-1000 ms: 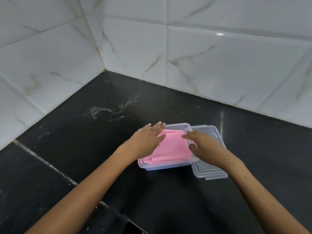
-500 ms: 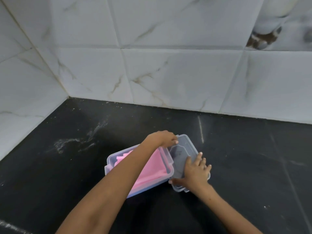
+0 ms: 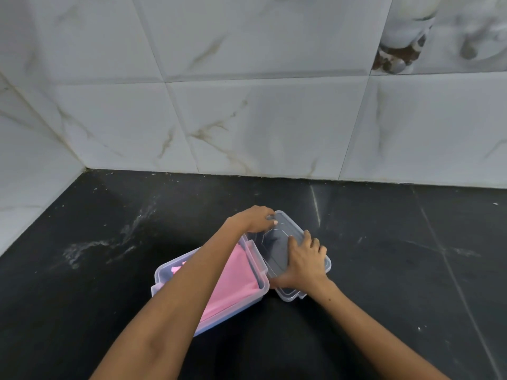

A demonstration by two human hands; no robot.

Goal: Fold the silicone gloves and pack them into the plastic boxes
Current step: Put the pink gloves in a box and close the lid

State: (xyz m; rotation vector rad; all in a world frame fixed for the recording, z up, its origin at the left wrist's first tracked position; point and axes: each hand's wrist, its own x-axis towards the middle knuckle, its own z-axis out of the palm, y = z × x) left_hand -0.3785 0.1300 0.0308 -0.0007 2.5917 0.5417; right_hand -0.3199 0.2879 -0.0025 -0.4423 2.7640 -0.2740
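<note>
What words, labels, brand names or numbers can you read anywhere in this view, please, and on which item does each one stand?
None can be read.
Lid: an embossed outline shows through the clear plastic, but no letters or numbers can be made out.
Plastic box, pink glove, black counter, wall tiles: no print visible.
Both hands, left hand and right hand, cover parts of the lid.

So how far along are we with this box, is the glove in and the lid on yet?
Done: the folded pink glove lies inside the open plastic box on the black counter. In hand: both hands are on the clear lid, which lies beside the box; the left hand holds its far end, the right hand its near side. Left: set the lid on the box and close it. No other box is in view.
</note>
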